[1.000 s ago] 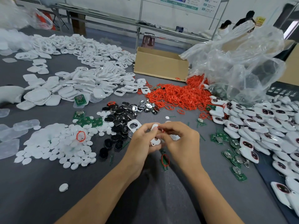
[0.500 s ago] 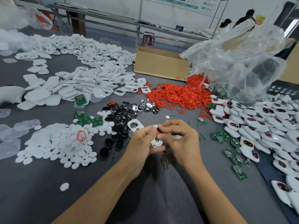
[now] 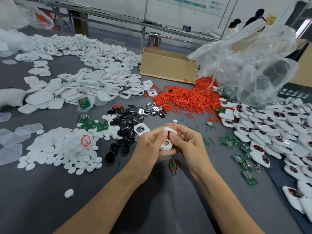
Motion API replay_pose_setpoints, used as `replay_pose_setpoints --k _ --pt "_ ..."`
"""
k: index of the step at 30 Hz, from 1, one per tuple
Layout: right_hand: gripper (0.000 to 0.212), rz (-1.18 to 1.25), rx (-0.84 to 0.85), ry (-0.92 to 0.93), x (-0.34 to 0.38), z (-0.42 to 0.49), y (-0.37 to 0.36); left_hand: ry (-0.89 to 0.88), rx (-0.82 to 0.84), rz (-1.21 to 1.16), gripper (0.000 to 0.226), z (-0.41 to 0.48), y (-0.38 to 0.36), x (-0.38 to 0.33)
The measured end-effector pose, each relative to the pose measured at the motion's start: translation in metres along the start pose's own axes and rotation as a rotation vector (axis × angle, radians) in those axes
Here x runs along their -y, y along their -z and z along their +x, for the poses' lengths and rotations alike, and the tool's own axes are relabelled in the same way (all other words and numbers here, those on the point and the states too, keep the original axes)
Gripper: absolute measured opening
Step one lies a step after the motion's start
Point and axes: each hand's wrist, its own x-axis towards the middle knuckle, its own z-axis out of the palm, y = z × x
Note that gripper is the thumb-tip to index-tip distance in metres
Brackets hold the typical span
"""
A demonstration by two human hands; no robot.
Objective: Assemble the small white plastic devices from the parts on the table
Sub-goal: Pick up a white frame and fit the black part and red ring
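Both hands meet over the middle of the grey table. My left hand (image 3: 149, 146) and my right hand (image 3: 187, 141) together grip a small white plastic shell (image 3: 167, 142) with holes in it; both thumbs press on its upper part, where a bit of a red ring shows. Another white shell (image 3: 141, 130) lies just left of my left hand. One red ring (image 3: 173, 164) lies on the table below my hands.
White shells (image 3: 94, 85) pile up at the far left, white discs (image 3: 67, 149) near left, black and silver caps (image 3: 128, 120) in the middle. Red rings (image 3: 189, 98) heap behind. Assembled devices (image 3: 270, 129) and green circuit boards (image 3: 243, 159) lie right. A cardboard box (image 3: 167, 66) and plastic bag (image 3: 249, 65) stand behind.
The hands have stayed in place on the shell; the thumbs have shifted slightly on its top while the fingers keep working it.
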Motion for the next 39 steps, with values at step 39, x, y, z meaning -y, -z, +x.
replay_pose_setpoints --k 39 --pt "0.017 -0.481 -0.364 0.455 0.0017 -0.0050 -0.0055 0.088 -0.208 -0.191 0.014 0.0068 0.0019 -0.0025"
